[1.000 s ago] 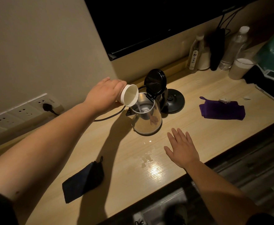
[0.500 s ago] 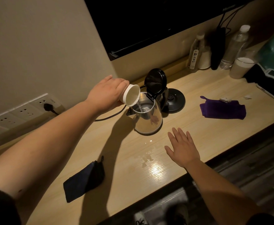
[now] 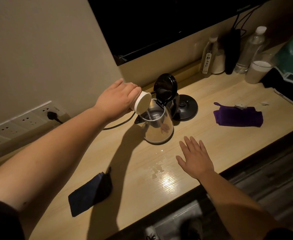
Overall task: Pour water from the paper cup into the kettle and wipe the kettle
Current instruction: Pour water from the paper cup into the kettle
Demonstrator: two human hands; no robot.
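Note:
My left hand (image 3: 117,99) grips a white paper cup (image 3: 142,104) tipped on its side over the mouth of a steel kettle (image 3: 158,127). A thin stream of water runs from the cup's rim into the kettle. The kettle's black lid (image 3: 165,87) stands open and upright. It stands on the wooden counter (image 3: 211,141), off its black base (image 3: 185,108). My right hand (image 3: 195,157) lies flat on the counter in front of the kettle, fingers spread. A purple cloth (image 3: 238,116) lies to the right, a dark blue cloth (image 3: 92,191) at the near left.
Spilled water (image 3: 157,168) glistens on the counter near my right hand. Bottles (image 3: 251,49) and a white tub (image 3: 257,71) stand at the back right. A plug (image 3: 53,116) sits in the wall socket strip on the left. The counter's front edge drops to the floor.
My left hand has tipped the paper cup further over the kettle, and the water keeps running in. My right hand has stayed flat on the counter.

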